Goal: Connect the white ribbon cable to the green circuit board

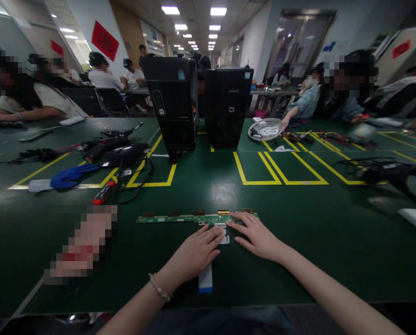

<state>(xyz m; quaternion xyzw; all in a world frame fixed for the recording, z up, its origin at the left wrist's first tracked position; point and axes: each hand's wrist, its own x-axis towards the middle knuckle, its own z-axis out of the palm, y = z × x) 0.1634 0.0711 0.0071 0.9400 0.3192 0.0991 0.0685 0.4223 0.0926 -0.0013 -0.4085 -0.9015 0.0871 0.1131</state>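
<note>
Dim room, ceiling lights point(218, 11) burning white overhead, a soft glare point(224, 190) at mid-surface point(298, 270)! The near edge sinks into gloom; left hand point(197, 249) and right hand point(258, 235) read clearly. Toward both side edges, everything stretches and blurs; pixel blocks point(85, 246) mask the near left.

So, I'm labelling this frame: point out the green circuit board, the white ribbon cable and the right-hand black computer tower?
Green circuit board point(190, 218): head view, middle of its long strip.
White ribbon cable point(205, 278): head view, flat part above its blue end.
Right-hand black computer tower point(228, 116): head view, front panel.
</note>
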